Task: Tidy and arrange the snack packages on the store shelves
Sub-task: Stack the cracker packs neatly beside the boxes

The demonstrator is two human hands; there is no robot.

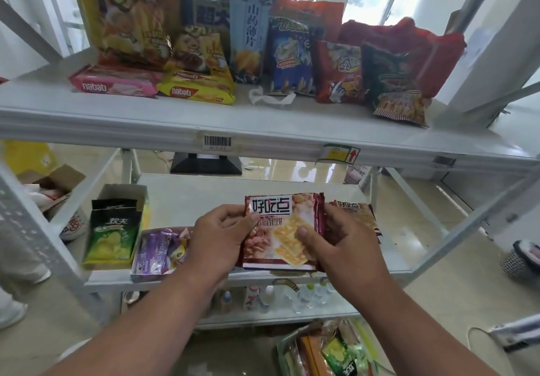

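- Cracker pack (280, 231) held upright over middle shelf (187, 197) — left hand (217, 235) gripping one edge, right hand (343, 244) the other.
- Just behind — matching pack (355, 215).

Middle shelf (204, 188): back half bare, open lane from above the cracker pack (282, 231) to the rear edge. Left side blocked by upright green chip bag (112, 231) and the purple candy box (159, 254) just beside it. Right: second cracker pack (358, 218) lies flat, bare board beyond it. Overhead limit is the upper shelf lip (263, 139). Upper shelf: standing bags fill the back; front strip free between yellow nabati pack (197, 89) and red snack bag (339, 73), except a white scrap (271, 98).
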